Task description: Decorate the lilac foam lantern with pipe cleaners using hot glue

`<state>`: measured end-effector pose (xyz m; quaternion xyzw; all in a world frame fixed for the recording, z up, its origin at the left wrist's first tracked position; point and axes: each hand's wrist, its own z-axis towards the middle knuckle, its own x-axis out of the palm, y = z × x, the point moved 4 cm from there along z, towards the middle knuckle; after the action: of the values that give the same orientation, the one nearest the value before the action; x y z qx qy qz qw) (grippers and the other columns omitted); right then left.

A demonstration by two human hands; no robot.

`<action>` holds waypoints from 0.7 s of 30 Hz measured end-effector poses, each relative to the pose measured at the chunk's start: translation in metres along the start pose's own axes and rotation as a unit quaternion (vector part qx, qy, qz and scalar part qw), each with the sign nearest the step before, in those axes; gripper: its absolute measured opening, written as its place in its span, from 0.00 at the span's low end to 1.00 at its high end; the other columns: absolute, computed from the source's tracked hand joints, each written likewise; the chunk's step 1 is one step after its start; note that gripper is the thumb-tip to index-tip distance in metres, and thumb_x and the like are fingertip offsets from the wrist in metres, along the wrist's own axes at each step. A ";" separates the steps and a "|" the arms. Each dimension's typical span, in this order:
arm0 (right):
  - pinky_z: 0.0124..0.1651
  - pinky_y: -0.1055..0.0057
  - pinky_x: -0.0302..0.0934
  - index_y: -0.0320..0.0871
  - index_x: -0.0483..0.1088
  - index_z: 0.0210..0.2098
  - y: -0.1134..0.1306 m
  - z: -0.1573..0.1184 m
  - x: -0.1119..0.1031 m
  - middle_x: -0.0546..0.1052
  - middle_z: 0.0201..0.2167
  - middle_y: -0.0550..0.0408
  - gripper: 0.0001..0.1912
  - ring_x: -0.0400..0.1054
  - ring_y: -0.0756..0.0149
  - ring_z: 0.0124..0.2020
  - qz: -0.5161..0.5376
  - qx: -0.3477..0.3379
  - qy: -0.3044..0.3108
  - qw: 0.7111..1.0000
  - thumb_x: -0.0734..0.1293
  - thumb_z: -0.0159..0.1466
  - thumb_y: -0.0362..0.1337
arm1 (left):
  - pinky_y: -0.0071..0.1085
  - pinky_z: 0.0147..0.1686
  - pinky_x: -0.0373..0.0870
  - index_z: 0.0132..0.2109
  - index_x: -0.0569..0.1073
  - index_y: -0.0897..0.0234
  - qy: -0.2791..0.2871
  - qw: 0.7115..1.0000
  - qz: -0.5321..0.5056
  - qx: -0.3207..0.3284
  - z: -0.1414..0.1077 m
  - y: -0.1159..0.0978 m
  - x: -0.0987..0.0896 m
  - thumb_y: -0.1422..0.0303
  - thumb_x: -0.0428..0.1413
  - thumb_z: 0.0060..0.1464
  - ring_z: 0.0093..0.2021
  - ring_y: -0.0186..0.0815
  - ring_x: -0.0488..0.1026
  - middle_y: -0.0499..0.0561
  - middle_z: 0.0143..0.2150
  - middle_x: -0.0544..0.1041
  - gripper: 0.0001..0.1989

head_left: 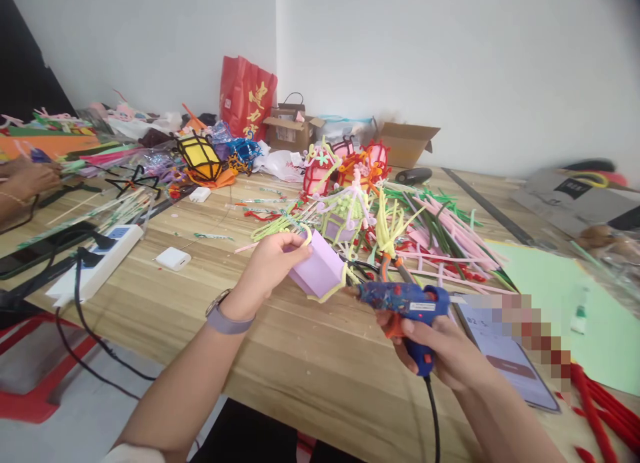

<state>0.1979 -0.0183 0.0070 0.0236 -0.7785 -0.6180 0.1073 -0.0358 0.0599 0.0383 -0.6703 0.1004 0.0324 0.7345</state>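
Note:
My left hand (277, 260) pinches the upper end of a purple paper lantern body (320, 266), which is edged with pale yellow pipe cleaner. In my right hand (425, 340) is a blue hot glue gun (400, 298), its orange trigger under my fingers. The gun's nozzle points left, close to the lantern's lower yellow edge; whether it touches I cannot tell. Just behind the lantern stands another purple and green one (343, 220), with curled pipe cleaners on top. Orange-handled pliers (395, 268) lie behind the gun, near a yellow pipe-cleaner bundle (389, 226).
A white power strip (97, 266) with black cables lies at left, near a white charger (173, 258). Pink and green pipe cleaners (450, 230) spread behind the gun. A tablet (505, 350) and green sheet (565, 303) lie right. Another person's hand (30, 183) is at far left.

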 end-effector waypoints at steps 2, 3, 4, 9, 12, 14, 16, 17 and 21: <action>0.18 0.77 0.60 0.39 0.77 0.31 -0.008 0.001 0.006 0.72 0.24 0.57 0.25 0.60 0.76 0.18 -0.011 0.067 0.076 0.995 0.76 0.45 0.55 | 0.25 0.29 0.60 0.31 0.74 0.67 0.004 1.000 -0.014 0.001 0.003 0.001 -0.002 0.63 0.59 0.46 0.29 0.31 0.67 0.46 0.28 0.74 0.10; 0.19 0.77 0.62 0.39 0.77 0.32 -0.014 0.002 0.010 0.71 0.22 0.58 0.26 0.61 0.75 0.19 -0.026 0.102 0.114 0.988 0.76 0.45 0.56 | 0.25 0.29 0.60 0.32 0.73 0.67 0.006 1.000 -0.018 0.001 0.004 0.002 -0.002 0.63 0.59 0.45 0.29 0.31 0.67 0.46 0.29 0.74 0.11; 0.20 0.78 0.62 0.39 0.76 0.33 -0.021 0.003 0.014 0.71 0.21 0.58 0.27 0.63 0.75 0.20 -0.041 0.135 0.147 0.979 0.77 0.44 0.55 | 0.26 0.29 0.60 0.32 0.73 0.67 0.008 1.000 -0.021 0.002 0.005 0.003 -0.002 0.63 0.59 0.45 0.29 0.31 0.68 0.47 0.29 0.74 0.11; 0.20 0.79 0.56 0.39 0.72 0.29 -0.045 0.009 0.033 0.72 0.20 0.59 0.27 0.62 0.76 0.18 -0.128 0.219 0.241 0.937 0.75 0.46 0.57 | 0.27 0.31 0.62 0.33 0.73 0.67 0.035 0.999 -0.004 0.026 0.010 0.001 0.000 0.62 0.59 0.46 0.31 0.33 0.69 0.48 0.31 0.75 0.11; 0.21 0.77 0.53 0.40 0.69 0.22 -0.039 0.016 0.030 0.70 0.18 0.59 0.24 0.59 0.76 0.18 -0.292 0.155 0.198 0.923 0.70 0.53 0.57 | 0.27 0.31 0.62 0.33 0.73 0.66 0.065 0.997 0.029 0.034 0.012 -0.001 0.003 0.62 0.59 0.47 0.31 0.33 0.69 0.47 0.31 0.75 0.10; 0.21 0.76 0.50 0.41 0.67 0.19 -0.023 0.020 0.024 0.68 0.16 0.60 0.21 0.57 0.74 0.18 -0.440 0.070 0.139 0.885 0.67 0.58 0.52 | 0.27 0.31 0.63 0.33 0.73 0.66 0.097 0.993 0.050 0.039 0.013 -0.001 0.006 0.62 0.58 0.48 0.31 0.33 0.69 0.47 0.30 0.74 0.10; 0.23 0.74 0.51 0.42 0.68 0.19 0.000 0.023 0.019 0.69 0.17 0.58 0.20 0.59 0.72 0.19 -0.540 -0.027 0.082 0.837 0.64 0.63 0.46 | 0.28 0.31 0.63 0.33 0.73 0.66 0.129 0.987 0.077 0.056 0.014 0.000 0.010 0.63 0.58 0.48 0.32 0.34 0.70 0.47 0.31 0.75 0.09; 0.24 0.73 0.54 0.43 0.70 0.20 0.014 0.025 0.018 0.71 0.18 0.57 0.18 0.62 0.70 0.21 -0.564 -0.079 0.047 0.820 0.62 0.65 0.43 | 0.28 0.32 0.63 0.33 0.73 0.65 0.143 0.983 0.093 0.067 0.015 0.000 0.012 0.63 0.57 0.49 0.33 0.34 0.70 0.47 0.31 0.75 0.09; 0.39 0.63 0.65 0.43 0.75 0.37 0.061 0.032 0.021 0.76 0.35 0.48 0.12 0.71 0.60 0.37 -0.570 -0.338 -0.093 0.744 0.60 0.67 0.35 | 0.28 0.32 0.63 0.33 0.73 0.64 0.179 0.965 0.159 0.104 0.011 -0.002 0.018 0.64 0.55 0.52 0.34 0.34 0.70 0.47 0.32 0.75 0.07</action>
<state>0.1768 0.0233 0.0619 0.3675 -0.3668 -0.7856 -0.3365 -0.0172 0.0686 0.0373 -0.5610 0.3379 0.0175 0.7556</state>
